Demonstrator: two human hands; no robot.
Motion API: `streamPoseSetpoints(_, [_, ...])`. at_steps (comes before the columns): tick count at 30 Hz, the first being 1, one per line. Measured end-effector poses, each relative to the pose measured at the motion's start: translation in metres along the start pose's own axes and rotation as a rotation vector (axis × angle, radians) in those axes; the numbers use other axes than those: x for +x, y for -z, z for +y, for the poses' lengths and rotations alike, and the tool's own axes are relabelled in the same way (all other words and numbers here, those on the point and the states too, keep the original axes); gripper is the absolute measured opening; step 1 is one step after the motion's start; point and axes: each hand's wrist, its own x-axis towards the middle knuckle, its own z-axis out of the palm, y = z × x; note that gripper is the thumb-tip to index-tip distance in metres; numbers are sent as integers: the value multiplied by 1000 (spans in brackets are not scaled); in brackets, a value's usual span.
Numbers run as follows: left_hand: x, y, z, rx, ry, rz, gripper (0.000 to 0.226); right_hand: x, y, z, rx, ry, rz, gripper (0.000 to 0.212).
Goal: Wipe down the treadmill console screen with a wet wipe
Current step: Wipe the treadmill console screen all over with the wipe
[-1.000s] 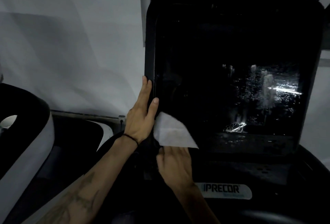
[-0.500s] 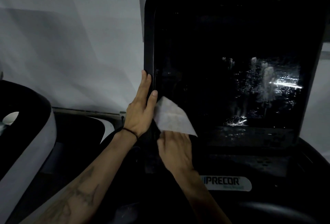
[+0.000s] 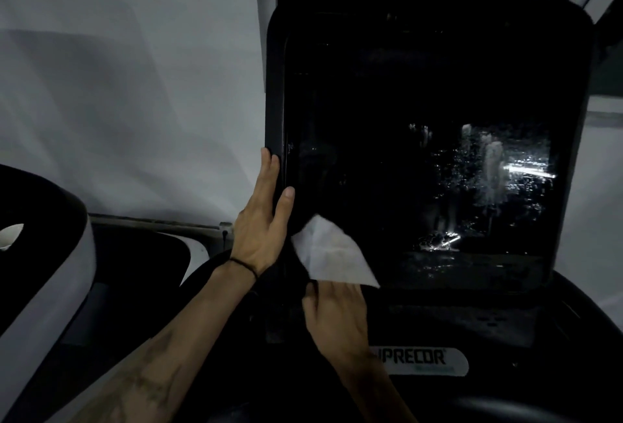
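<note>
While the left hand (image 3: 261, 230) is braced flat against the left edge of the console (image 3: 573, 152), fingers straight along the bezel and thumb laid on its front face, the wipe (image 3: 332, 255) is held at the lower left corner of the screen (image 3: 387, 139) by the right hand (image 3: 337, 314). The lower edge of the wipe is pinched by the right fingers; how far they are curled cannot be told, since only the back of the hand is shown. Compared with half a second ago, the wipe is found lower against the screen, at the bottom border rather than above it, and the right hand is placed just below that border, over the dark panel above the logo plate (image 3: 418, 360). The left hand is unchanged in position. A short up-and-down stroke over the lower left corner is therefore inferred. Wet streaks and droplets are visible on the right part of the screen, which suggests that this area is already treated. The upper part is too dark for its state to be judged. The task is judged to be partly complete, with the left column under treatment.
</note>
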Motion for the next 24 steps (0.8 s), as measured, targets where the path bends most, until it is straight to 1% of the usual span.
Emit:
streamPoseSetpoints(2, [1, -2, -1, 5, -3, 8, 75, 14, -6, -3, 78, 74, 31, 32])
streamPoseSetpoints(4, [2, -2, -1, -3, 3, 6, 75, 32, -6, 10, 82, 70, 23, 36])
streamPoseSetpoints(6, [1, -1, -1, -15, 6, 1, 75, 30, -6, 28, 9, -39, 52, 36])
streamPoseSetpoints(8, [1, -2, -3, -19, 2, 10, 75, 8, -10, 24, -14, -131, 86, 37])
streamPoseSetpoints(9, [1, -4, -4, -19, 1, 24, 74, 0, -15, 16, 7, -130, 74, 40])
streamPoseSetpoints(12, [1, -11, -7, -27, -11, 73, 71, 13, -15, 4, 100, 9, 49, 41])
streamPoseSetpoints(14, [2, -11, -8, -32, -4, 79, 70, 35, -10, 23, 104, -46, 54, 42])
streamPoseSetpoints(16, [1, -11, -9, -35, -2, 74, 69, 35, -5, 44, 32, -128, 78, 42])
streamPoseSetpoints(17, [1, -12, -10, -34, -12, 81, 69, 25, -4, 47, -1, -129, 92, 42])
streamPoseSetpoints(19, [1, -16, -11, -32, -33, 107, 69, 2, -9, 35, -33, -69, 100, 40])
streamPoseSetpoints(22, [3, -20, -12, -38, -36, 132, 69, 23, -9, 17, 46, 53, 83, 41])
streamPoseSetpoints(24, [3, -20, -13, -35, -42, 135, 68, 46, -4, 23, 69, -12, 71, 41])
